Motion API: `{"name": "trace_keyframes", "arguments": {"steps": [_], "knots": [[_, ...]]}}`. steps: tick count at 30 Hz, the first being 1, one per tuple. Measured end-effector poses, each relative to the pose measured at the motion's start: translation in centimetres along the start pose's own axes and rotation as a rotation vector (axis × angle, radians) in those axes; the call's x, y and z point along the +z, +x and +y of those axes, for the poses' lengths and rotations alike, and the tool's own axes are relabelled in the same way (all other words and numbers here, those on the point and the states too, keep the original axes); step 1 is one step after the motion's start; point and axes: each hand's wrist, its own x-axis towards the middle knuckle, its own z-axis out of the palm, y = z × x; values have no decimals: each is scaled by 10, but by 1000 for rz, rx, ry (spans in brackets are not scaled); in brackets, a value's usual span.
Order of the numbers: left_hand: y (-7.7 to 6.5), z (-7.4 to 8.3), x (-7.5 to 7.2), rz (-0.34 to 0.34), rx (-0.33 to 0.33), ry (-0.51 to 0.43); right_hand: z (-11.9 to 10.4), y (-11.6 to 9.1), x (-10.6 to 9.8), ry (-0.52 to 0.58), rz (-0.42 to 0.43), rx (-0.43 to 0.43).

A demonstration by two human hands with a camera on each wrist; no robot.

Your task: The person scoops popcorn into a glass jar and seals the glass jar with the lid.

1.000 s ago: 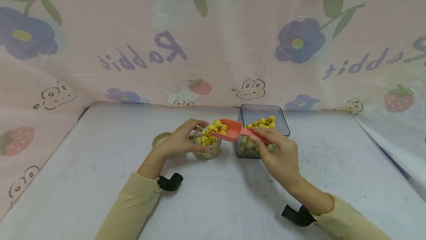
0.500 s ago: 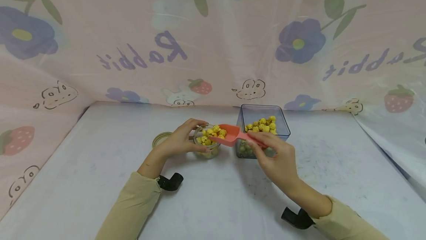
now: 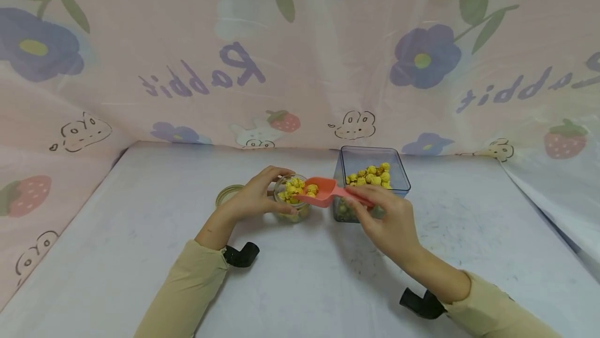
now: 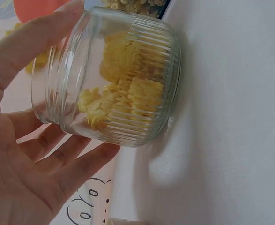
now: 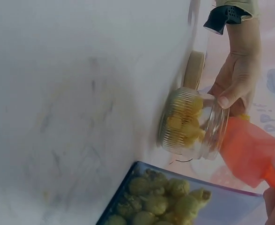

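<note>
My left hand [image 3: 255, 195] grips a ribbed glass jar [image 4: 142, 89] around its neck, thumb on the near side and fingers on the far side. Yellow popcorn [image 4: 132, 61] lies inside the jar, which stands upright on the table. Between thumb and fingers, my right hand [image 3: 389, 218] pinches the handle of a coral-red scoop [image 3: 323, 192]. The scoop's lip is over the jar's mouth, tilted toward it, with a little popcorn [image 3: 311, 189] at its front. In the right wrist view the scoop [image 5: 249, 150] hides part of the jar's opening.
A clear square container [image 3: 398, 169], partly filled with popcorn, stands right of the jar, partly behind my right hand. A round lid [image 3: 227, 192] lies left of the jar, partly covered by my left hand. A patterned curtain [image 3: 300, 67] rises behind the white table [image 3: 300, 286].
My right hand has lowered the scoop slightly and tipped it toward the jar. Popcorn has slid off it into the jar, leaving fewer pieces in the scoop. My left hand stays in place.
</note>
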Motion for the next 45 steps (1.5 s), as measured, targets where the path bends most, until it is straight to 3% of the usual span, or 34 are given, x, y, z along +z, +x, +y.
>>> {"name": "trace_keyframes", "arguments": {"steps": [16, 45], "knots": [[1, 0, 1, 5, 1, -38, -6, 11, -6, -15, -60, -1], [0, 0, 0, -3, -8, -29, -6, 18, -8, -25, -49, -28]]}}
